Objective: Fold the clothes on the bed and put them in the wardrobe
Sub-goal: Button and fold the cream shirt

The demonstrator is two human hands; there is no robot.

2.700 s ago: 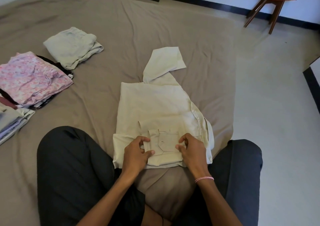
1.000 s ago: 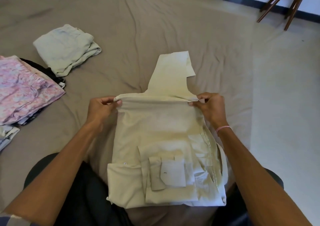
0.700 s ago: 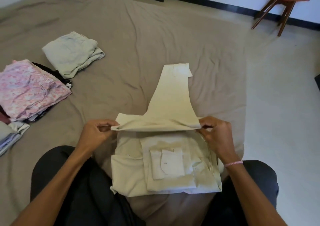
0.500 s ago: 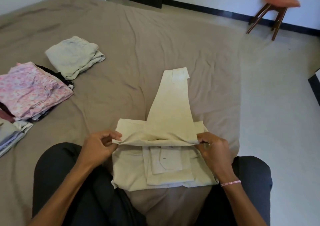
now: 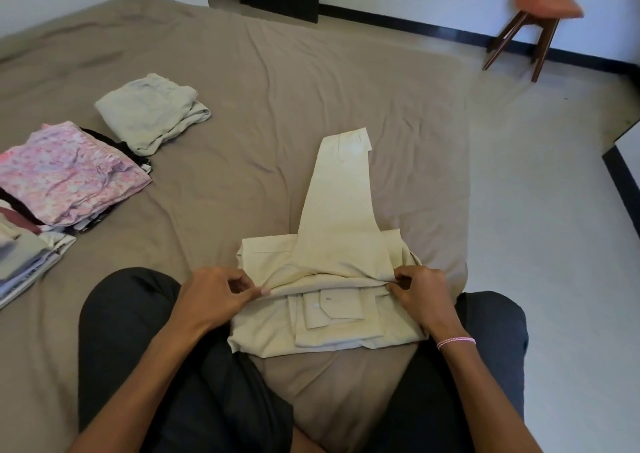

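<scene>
Cream shirt (image 5: 325, 328) lies part-folded on the bed (image 5: 277, 88), close between the person's knees (image 5: 131, 314), one sleeve (image 5: 341, 192) trailing flat beyond it. The left hand (image 5: 214, 296) and the right hand (image 5: 420, 296) each pinch an end of the turned-over fold. Cloth judged light, limp and unbreakable; it will likely sag if held centrally, so both fold ends are the sound grip.

chair (image 5: 547, 3) blurred, clothes stack (image 5: 65, 175) cropped left
</scene>
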